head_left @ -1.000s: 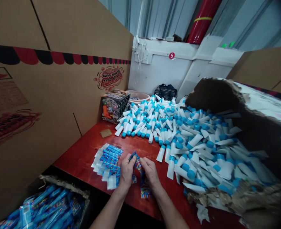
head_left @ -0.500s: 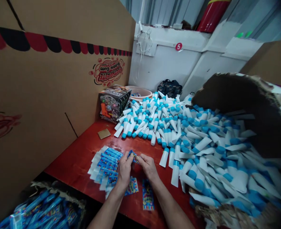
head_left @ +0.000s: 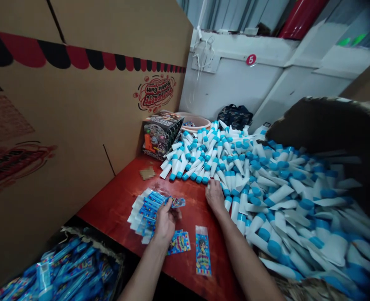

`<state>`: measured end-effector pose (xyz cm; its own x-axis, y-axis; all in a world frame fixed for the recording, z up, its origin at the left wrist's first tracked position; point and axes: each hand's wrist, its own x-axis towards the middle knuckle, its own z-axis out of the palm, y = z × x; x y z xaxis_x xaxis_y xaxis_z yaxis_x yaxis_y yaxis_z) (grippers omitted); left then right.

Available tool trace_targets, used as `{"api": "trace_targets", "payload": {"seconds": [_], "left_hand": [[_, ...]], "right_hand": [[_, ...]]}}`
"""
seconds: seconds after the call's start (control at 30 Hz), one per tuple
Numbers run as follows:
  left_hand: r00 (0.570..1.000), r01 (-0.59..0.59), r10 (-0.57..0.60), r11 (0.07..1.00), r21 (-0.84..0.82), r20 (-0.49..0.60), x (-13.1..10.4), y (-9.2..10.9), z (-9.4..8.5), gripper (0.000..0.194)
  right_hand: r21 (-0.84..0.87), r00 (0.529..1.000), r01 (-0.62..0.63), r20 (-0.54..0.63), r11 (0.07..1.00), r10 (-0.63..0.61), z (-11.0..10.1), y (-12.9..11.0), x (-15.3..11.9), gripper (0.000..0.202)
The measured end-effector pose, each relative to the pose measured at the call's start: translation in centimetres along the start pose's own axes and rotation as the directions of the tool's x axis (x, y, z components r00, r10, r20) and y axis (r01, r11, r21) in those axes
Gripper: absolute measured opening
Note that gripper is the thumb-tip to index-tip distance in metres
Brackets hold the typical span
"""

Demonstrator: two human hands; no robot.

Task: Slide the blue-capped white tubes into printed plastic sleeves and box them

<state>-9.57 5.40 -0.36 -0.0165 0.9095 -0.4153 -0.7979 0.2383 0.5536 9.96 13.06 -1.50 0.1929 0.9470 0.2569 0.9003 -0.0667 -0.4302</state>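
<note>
My left hand is closed on a small printed plastic sleeve, blue with bright colours, held above the red table. Beside it a fan of blue printed sleeves with clear ends lies on the tabletop. My right hand is at the near edge of a big heap of white tubes with blue caps. Its fingers are curled on one tube, mostly hidden by the hand. Between my forearms lie more flat sleeves and a single sleeve printed with a cartoon figure.
A cardboard wall rises on the left. A toy box, a pink basin and a dark bag stand at the back. Below left, a carton holds filled blue packs. A torn dark carton borders the heap.
My right hand has left the sleeve and moved right and forward to the tubes. My left hand still holds the sleeve. The view has turned slightly left.
</note>
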Motion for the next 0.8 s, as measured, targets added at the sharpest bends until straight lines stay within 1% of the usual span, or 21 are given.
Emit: {"api": "trace_targets", "payload": {"seconds": [0.13,0.2,0.27,0.33,0.47,0.53,0.6,0.7,0.8], "left_hand": [[0.999,0.046,-0.046,0.999,-0.027,0.002,-1.0,-0.4,-0.3,0.025],[0.998,0.062,-0.061,0.997,-0.036,0.028,-1.5,-0.5,-0.2,0.024],[0.996,0.059,-0.057,0.998,-0.037,0.068,-2.1,-0.6,-0.2,0.024],[0.995,0.049,-0.046,0.998,-0.038,0.083,-2.6,-0.7,-0.3,0.024],[0.998,0.011,-0.009,0.999,-0.037,0.061,-3.2,-0.7,-0.7,0.024],[0.998,0.001,0.001,0.999,-0.033,0.063,-3.4,-0.5,-0.8,0.024],[0.999,-0.002,0.004,0.999,-0.034,0.052,-3.7,0.0,-0.8,0.024],[1.000,-0.022,0.023,0.999,-0.045,0.015,-4.0,1.1,-1.1,0.023],[1.000,-0.024,0.024,0.999,-0.044,0.007,-4.3,2.1,-1.7,0.022]], "right_hand": [[0.082,0.998,-0.002,0.063,0.997,-0.003,-0.4,1.2,-0.9,0.028],[0.102,0.996,-0.015,0.094,0.995,0.005,-0.8,1.7,-1.2,0.029],[0.093,0.996,-0.017,0.092,0.995,0.008,-1.4,1.8,-1.4,0.031],[0.057,0.998,-0.011,0.070,0.998,0.007,-1.9,1.5,-1.2,0.032],[-0.072,0.997,-0.053,0.054,0.996,0.057,-2.4,-0.4,0.6,0.033],[-0.153,0.994,-0.080,0.063,0.985,0.090,-2.2,-1.6,1.8,0.033],[-0.228,0.991,-0.079,0.090,0.971,0.101,-1.9,-2.8,3.1,0.032],[-0.310,0.978,-0.037,0.183,0.950,0.098,-1.7,-3.8,4.7,0.027],[-0.349,0.941,0.043,0.328,0.936,0.079,-2.1,-3.8,6.3,0.028]]}}
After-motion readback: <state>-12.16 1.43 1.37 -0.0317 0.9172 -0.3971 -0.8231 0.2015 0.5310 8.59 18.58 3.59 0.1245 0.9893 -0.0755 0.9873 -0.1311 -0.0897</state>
